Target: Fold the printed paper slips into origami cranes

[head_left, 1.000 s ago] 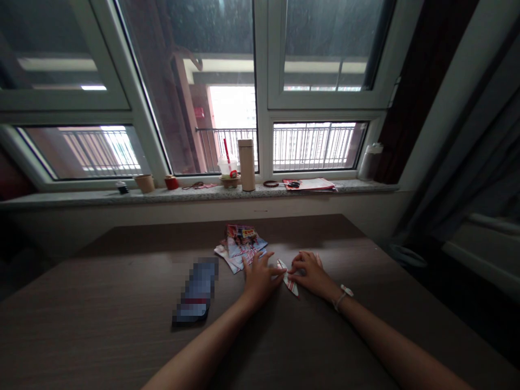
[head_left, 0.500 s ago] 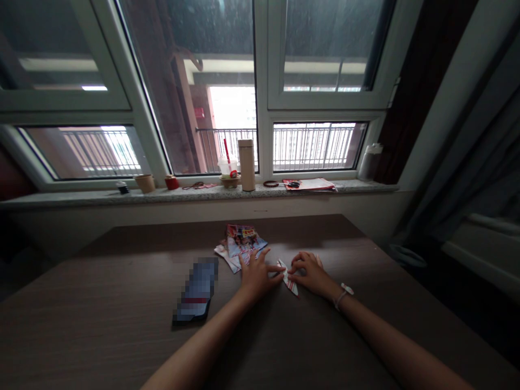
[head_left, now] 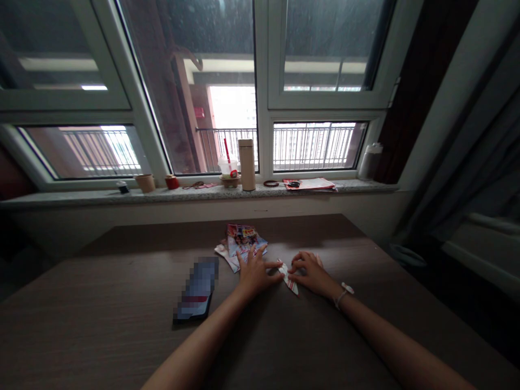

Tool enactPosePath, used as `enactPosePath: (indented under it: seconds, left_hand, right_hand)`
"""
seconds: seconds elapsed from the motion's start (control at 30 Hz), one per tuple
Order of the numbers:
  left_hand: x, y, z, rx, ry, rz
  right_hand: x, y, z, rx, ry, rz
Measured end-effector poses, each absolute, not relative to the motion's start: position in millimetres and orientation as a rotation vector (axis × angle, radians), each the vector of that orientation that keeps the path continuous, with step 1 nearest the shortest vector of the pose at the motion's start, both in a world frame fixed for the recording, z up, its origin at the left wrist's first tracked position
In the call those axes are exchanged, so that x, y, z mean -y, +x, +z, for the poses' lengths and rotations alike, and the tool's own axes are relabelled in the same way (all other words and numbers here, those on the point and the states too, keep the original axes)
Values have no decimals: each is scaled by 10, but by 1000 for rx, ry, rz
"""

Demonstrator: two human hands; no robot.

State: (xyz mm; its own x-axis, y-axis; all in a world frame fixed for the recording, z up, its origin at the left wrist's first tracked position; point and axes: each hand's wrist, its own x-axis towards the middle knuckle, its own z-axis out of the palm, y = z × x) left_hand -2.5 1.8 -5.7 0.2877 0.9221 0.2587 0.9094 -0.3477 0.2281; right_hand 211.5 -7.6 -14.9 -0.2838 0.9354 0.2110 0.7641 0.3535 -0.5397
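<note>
Two hands rest on the dark wooden surface (head_left: 101,325), both at one small folded paper (head_left: 290,281) that lies near the middle of it, between them. The left hand (head_left: 255,273) lies flat with its fingers spread wide. Its thumb reaches right to touch the folded paper's left edge, and its longer fingers stretch far onto the near edge of a stack of printed sheets (head_left: 242,239). It grips nothing. The right hand (head_left: 312,273) is curled narrow, with its fingertips bunched on the far end of the folded paper. Whether they pinch it or only press it down cannot be told. A pale bracelet (head_left: 344,291) circles the right wrist.

The folded paper is white with red stripes and lies slanted, its near tip pointing to the right. The one stack of printed sheets sits just beyond the left hand. One phone (head_left: 197,291) lies to the left of that hand, apart from it.

On the far window sill (head_left: 81,197) stand one tall flask (head_left: 246,164), one clear cup with a red straw (head_left: 227,166) just left of it, one paper cup (head_left: 145,183), one small red pot (head_left: 171,182) and, far right, one white jar (head_left: 370,161). One sheaf of red papers (head_left: 311,184) lies flat right of the flask.
</note>
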Motion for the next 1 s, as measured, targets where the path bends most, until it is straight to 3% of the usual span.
enactPosePath:
  seconds: [1.0]
  left_hand:
    - [99,3,-67,-1684,2661,684]
  right_hand:
    - [74,2108,-142,2125,-1502,480]
